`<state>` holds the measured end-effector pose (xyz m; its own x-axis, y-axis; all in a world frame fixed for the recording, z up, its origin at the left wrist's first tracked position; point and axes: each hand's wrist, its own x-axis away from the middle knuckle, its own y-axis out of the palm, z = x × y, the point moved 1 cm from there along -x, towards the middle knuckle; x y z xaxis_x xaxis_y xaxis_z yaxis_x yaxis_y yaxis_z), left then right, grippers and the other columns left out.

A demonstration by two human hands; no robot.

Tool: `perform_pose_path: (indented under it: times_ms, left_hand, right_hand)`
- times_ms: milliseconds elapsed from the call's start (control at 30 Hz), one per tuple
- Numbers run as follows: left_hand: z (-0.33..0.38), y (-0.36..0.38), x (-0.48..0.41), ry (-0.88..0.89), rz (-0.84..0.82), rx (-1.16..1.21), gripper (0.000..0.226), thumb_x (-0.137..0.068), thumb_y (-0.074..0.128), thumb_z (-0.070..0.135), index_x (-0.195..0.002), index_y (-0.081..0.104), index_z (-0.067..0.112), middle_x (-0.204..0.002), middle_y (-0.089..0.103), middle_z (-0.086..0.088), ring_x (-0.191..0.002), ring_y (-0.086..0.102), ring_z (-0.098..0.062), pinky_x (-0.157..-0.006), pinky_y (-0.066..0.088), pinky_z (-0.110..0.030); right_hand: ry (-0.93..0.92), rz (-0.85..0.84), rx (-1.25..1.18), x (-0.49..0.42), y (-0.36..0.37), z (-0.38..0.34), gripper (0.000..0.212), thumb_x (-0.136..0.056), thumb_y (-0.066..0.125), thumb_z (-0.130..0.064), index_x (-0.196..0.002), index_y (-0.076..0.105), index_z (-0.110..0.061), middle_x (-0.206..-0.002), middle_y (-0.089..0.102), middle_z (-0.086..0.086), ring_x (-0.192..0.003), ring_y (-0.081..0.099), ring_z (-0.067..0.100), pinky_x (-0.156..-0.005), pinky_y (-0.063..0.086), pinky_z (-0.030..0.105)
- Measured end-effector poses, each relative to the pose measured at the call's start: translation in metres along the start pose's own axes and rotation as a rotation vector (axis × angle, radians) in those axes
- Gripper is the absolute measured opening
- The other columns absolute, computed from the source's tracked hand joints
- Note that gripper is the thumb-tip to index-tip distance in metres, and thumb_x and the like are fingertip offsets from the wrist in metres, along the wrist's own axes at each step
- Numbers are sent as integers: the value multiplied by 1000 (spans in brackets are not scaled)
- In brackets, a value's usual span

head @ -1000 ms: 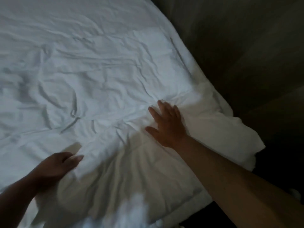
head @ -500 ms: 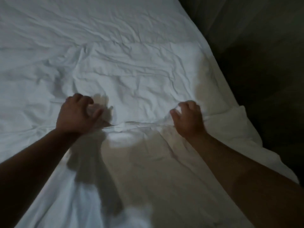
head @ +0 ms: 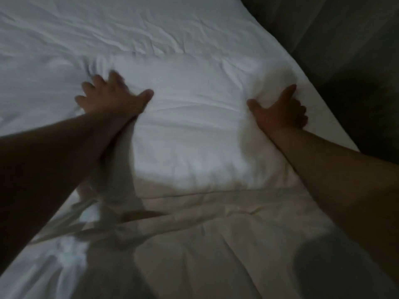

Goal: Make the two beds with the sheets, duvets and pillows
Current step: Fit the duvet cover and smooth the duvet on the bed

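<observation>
A white duvet (head: 194, 130) lies folded across the bed, its folded part puffed up between my hands. My left hand (head: 110, 98) rests flat on the fold's left side with fingers spread. At the fold's right end, my right hand (head: 278, 111) pushes against the cloth with thumb and forefinger spread wide and the other fingers curled. Wrinkled white sheet (head: 129, 24) covers the bed beyond the fold. The near part of the duvet (head: 216, 238) lies in shadow. The picture is blurred by motion.
The bed's right edge (head: 323, 117) runs diagonally just beyond my right hand. Past it is a dark floor and a dim wall or curtain (head: 345, 50). A dark rounded shape (head: 336, 270) sits at the bottom right.
Both hands let go of the fold's edge they were gripping and moved forward and apart. The folded duvet part has been pushed farther up the bed.
</observation>
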<state>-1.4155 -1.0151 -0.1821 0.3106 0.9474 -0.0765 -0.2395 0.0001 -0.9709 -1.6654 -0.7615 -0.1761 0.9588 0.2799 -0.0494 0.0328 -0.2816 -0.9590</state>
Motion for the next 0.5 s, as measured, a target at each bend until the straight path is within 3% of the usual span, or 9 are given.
perform_pose_path:
  times_ms: [167,233,300,400,500]
  left_hand:
    - [-7,17,-1,121,80,7,44,-94,38,52,-109,54,14,-118,59,-24,-111,53,-46,-93,41,-52]
    - [-12,2,-4,159,88,87,37,-97,37,49,-94,51,15,-106,62,-23,-103,57,-46,-84,43,-47]
    - [-5,-22,-11,206,151,188,35,-97,40,48,-84,46,15,-97,63,-23,-97,58,-46,-78,43,-45]
    - [12,-50,-49,192,321,302,34,-94,44,47,-85,50,15,-99,64,-25,-99,57,-47,-80,43,-46]
    - [13,-28,-70,236,354,197,41,-94,46,44,-97,58,5,-103,62,-28,-100,56,-49,-81,43,-48]
  right_hand:
    - [-202,40,-70,-13,19,-7,69,-88,46,-69,-148,36,-37,-131,59,12,-118,57,34,-96,46,43]
    - [-258,20,-117,-13,9,-8,53,-96,45,-59,-143,47,-34,-128,62,10,-116,57,32,-93,46,39]
    - [-349,106,-95,-21,-10,-15,47,-99,44,-53,-139,53,-29,-126,63,13,-114,57,34,-91,45,40]
    - [-426,265,-54,-47,-34,-41,50,-102,41,-47,-145,46,-22,-134,54,23,-122,51,40,-99,42,48]
    - [-332,202,57,-69,-12,-44,54,-103,38,-43,-154,26,-30,-149,35,26,-134,36,44,-110,29,54]
